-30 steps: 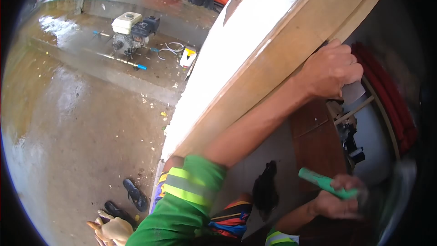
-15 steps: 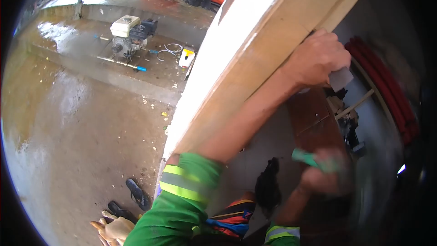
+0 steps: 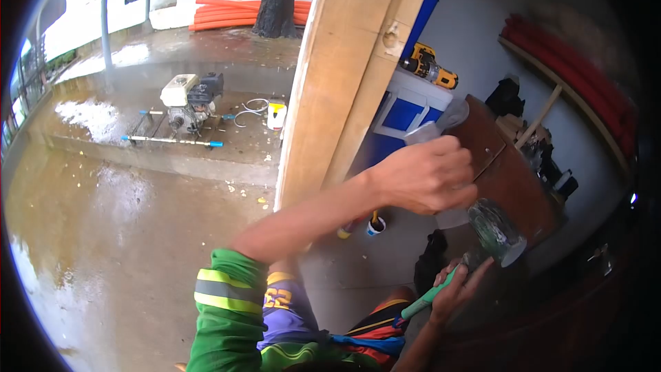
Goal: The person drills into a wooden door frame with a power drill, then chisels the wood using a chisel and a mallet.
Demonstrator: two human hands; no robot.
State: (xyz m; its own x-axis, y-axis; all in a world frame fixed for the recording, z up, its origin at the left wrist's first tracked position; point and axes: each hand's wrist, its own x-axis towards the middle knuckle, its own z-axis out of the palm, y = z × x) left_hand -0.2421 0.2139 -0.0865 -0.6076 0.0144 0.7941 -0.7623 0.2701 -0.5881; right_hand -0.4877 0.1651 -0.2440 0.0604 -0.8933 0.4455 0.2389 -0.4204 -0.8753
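Note:
My left hand [image 3: 430,176] is closed in a fist in front of the wooden door frame [image 3: 344,62], apart from the wood. A grey, blurred flat piece [image 3: 441,124] sticks up from behind its knuckles. Lower right, my right hand [image 3: 458,289] grips the green handle [image 3: 430,296] of a tool. Its wide, shiny grey head [image 3: 496,234] rises past the fingers, smeared by motion. A rounded hollow [image 3: 392,38] with pale edges shows in the door frame above my left hand.
Behind the frame stand a blue-and-white cooler [image 3: 406,110] with a yellow drill [image 3: 430,67] on it and a brown cabinet [image 3: 513,172]. A small cup [image 3: 375,226] sits on the floor. Outside are an engine [image 3: 186,103], orange pipes [image 3: 227,14] and wet concrete [image 3: 124,234].
My left hand has come away from the door frame and moved down and left. My right hand has turned, bringing the green-handled tool's head into sight. The view has shifted, showing the cooler and drill.

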